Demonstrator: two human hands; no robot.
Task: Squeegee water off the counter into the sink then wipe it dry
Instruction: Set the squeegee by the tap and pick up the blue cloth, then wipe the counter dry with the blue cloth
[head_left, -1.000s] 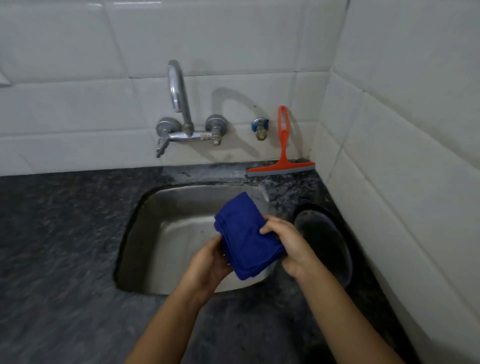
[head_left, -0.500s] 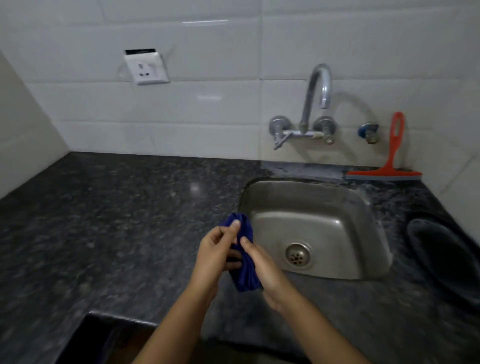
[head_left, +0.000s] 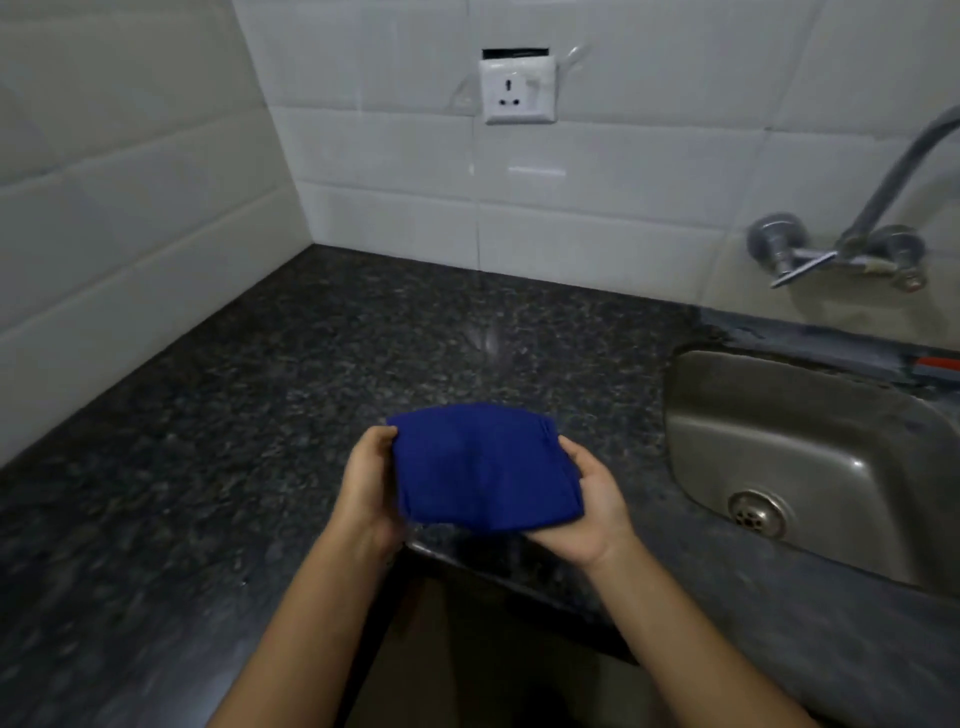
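Note:
A folded blue cloth (head_left: 480, 467) is spread flat between both hands, just above the front part of the dark speckled counter (head_left: 311, 374). My left hand (head_left: 366, 488) grips its left edge and my right hand (head_left: 589, 506) holds its right edge from below. The steel sink (head_left: 810, 447) lies to the right, with its drain showing. Only a sliver of the red squeegee (head_left: 937, 364) shows behind the sink at the right frame edge.
A chrome wall tap (head_left: 841, 249) hangs above the sink. A white power socket (head_left: 517, 91) sits on the tiled back wall. A tiled side wall (head_left: 104, 234) closes off the counter on the left. The counter's front edge has an inner corner just below my hands.
The view has swung left, from the sink to the counter's left corner. Both hands carried the cloth from over the sink to the counter and opened it from a bunched fold to a flat pad.

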